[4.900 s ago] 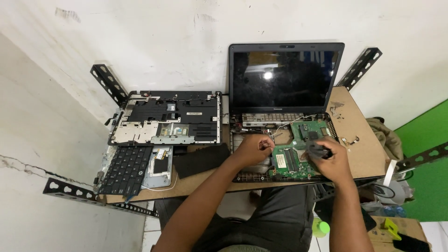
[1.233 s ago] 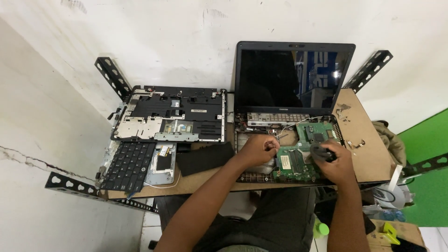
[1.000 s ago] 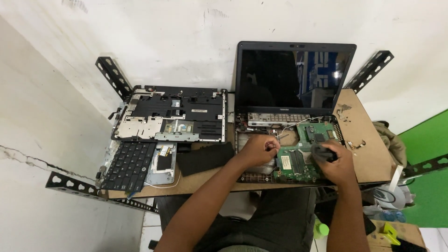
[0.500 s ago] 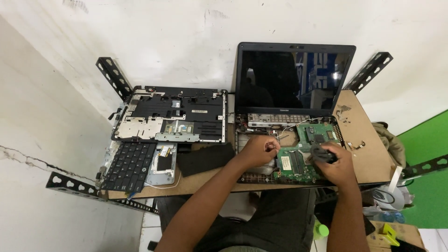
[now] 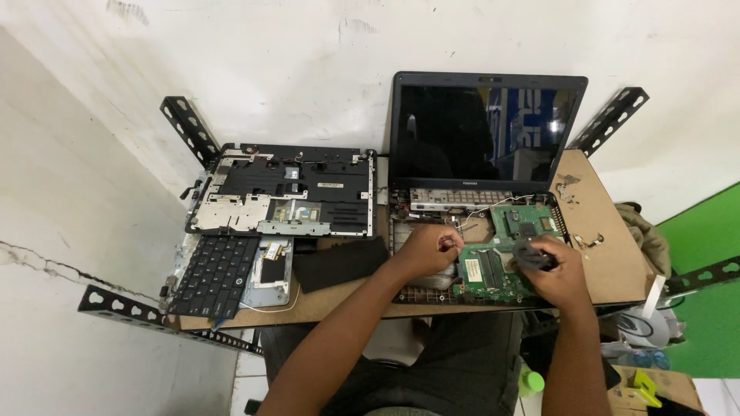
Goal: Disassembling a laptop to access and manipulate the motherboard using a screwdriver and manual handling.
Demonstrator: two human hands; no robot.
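seen from above: the left hand (image 5: pixel 428 248), fingers curled, rests on the opened laptop base (image 5: pixel 420 266), pinching something too small to tell. just right of it, the right hand (image 5: pixel 556 271) closes on a dark tool (image 5: pixel 532 256) over the green circuit board (image 5: pixel 501 258). beyond both, the dark screen (image 5: pixel 486 131) stands upright. well left, a detached keyboard (image 5: pixel 216 273) lies on the wooden surface (image 5: pixel 609 254).

Motherboard (image 5: pixel 493 266) under both hands was green with black chips. Small tool (image 5: pixel 532 256) in the right hand (image 5: pixel 559 273) was dark grey/black. Laptop screen (image 5: pixel 487 132) beyond the hands was black, with blue-white reflection. Tabletop (image 5: pixel 609 258) right of the right hand was raw brown. Left of the left hand (image 5: pixel 428 248): black rectangular pad (image 5: pixel 341 263), black keyboard (image 5: pixel 214 275), black-and-silver top case (image 5: pixel 285 192). Wall (image 5: pixel 308 69) was white, scuffed; green panel (image 5: pixel 705 246) far right.
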